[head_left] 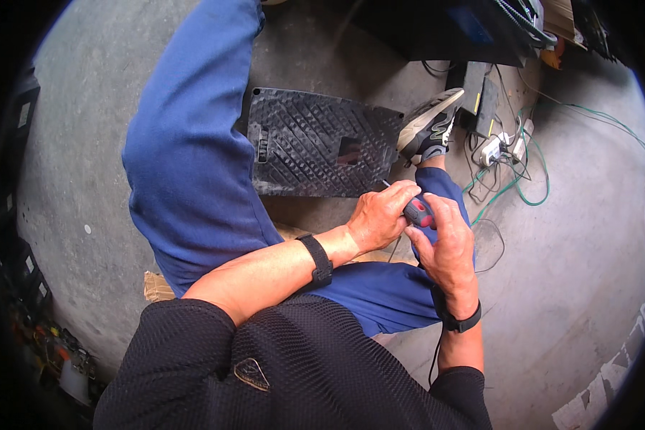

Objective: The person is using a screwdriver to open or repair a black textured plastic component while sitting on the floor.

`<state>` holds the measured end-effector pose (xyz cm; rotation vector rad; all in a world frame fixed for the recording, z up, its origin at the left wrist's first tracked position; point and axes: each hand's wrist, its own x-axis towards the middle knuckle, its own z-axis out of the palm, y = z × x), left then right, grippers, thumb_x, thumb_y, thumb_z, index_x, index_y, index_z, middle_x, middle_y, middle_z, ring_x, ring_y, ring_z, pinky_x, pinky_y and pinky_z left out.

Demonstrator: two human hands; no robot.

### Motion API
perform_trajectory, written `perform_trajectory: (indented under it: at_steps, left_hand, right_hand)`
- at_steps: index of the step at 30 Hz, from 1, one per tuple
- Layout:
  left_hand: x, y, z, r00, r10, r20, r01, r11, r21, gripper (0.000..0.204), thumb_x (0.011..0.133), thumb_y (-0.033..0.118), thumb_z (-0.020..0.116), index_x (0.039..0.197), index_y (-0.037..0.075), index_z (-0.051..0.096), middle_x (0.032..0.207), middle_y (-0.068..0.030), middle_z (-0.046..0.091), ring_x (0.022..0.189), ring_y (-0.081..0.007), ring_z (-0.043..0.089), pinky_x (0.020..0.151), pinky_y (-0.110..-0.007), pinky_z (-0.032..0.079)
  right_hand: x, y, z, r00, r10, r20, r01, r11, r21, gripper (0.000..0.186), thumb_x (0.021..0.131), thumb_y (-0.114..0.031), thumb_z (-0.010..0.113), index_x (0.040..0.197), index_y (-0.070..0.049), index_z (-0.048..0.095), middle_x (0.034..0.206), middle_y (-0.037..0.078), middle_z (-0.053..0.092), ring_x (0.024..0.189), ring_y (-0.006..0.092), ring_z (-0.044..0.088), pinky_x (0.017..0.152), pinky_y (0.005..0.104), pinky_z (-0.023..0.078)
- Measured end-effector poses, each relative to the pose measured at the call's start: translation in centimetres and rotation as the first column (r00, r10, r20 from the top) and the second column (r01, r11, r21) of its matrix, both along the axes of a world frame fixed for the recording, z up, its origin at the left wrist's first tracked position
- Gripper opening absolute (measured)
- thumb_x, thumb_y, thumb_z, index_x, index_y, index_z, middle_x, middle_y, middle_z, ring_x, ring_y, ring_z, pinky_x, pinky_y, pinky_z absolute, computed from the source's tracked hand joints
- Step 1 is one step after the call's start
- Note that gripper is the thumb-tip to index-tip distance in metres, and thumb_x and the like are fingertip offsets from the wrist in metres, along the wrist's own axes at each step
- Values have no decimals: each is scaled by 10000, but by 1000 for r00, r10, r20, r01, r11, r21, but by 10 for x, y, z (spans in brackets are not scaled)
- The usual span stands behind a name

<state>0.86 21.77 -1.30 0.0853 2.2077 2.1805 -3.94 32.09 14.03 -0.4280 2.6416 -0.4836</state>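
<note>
A screwdriver (417,213) with a dark grey and red handle is held between both hands above my right leg. My right hand (448,251) has its fingers and thumb curled round the handle's end. My left hand (378,216) is closed at the front of the tool, where a thin metal tip pokes out past the fingers. Just beyond that tip lies a black ribbed panel (301,147), roughly rectangular with a dark square patch, set between my legs. What the left palm covers is hidden.
At the right, a white power strip (491,153) lies among tangled black and green cables (527,201) on the concrete floor. A black box-like thing (444,29) stands at the far side. Cardboard (158,287) shows beneath me. Dark bins (25,265) line the left edge.
</note>
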Motion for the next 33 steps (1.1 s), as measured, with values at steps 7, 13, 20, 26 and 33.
perform_trajectory:
  at_steps: [7,13,20,26,33]
  left_hand:
    - [0,0,0,1000,24,8,-24,999,23,499,759,23,747,1244,20,629,1281,-183,675,1090,-392,701,854,-434,609]
    - [0,1,-1,1000,19,-10,-19,1000,7,502,759,27,747,1247,26,627,1280,-179,675,1093,-389,700,861,-434,607]
    - [1,1,-2,1000,11,-5,-11,1000,16,496,764,40,747,1245,25,628,1278,-183,674,1087,-390,700,850,-437,606]
    - [-2,1,-4,1000,21,-8,-21,1000,9,499,766,59,770,1243,24,629,1272,-183,675,1067,-390,705,839,-434,608]
    - [-3,0,-2,999,33,-15,-32,999,9,481,778,58,758,1240,22,625,1258,-180,684,1080,-386,703,848,-436,609]
  right_hand:
    - [-1,13,-14,979,174,-108,-178,984,-26,457,816,-12,761,1250,-71,629,1060,125,653,872,324,683,742,407,554]
    - [1,12,-16,994,95,-46,-93,995,41,451,824,-10,753,1256,-64,638,1055,127,656,895,337,678,763,423,553]
    - [1,8,-9,999,47,-1,-47,998,40,437,800,-3,761,1220,-62,656,1053,114,657,909,321,674,770,430,550]
    - [-2,1,-7,994,93,-55,-95,995,-33,449,788,-46,801,1212,-61,653,1048,116,647,878,302,668,767,413,547]
    - [-1,12,-19,965,218,-146,-223,975,-17,460,788,-40,791,1221,-54,633,1059,124,648,946,347,667,801,431,549]
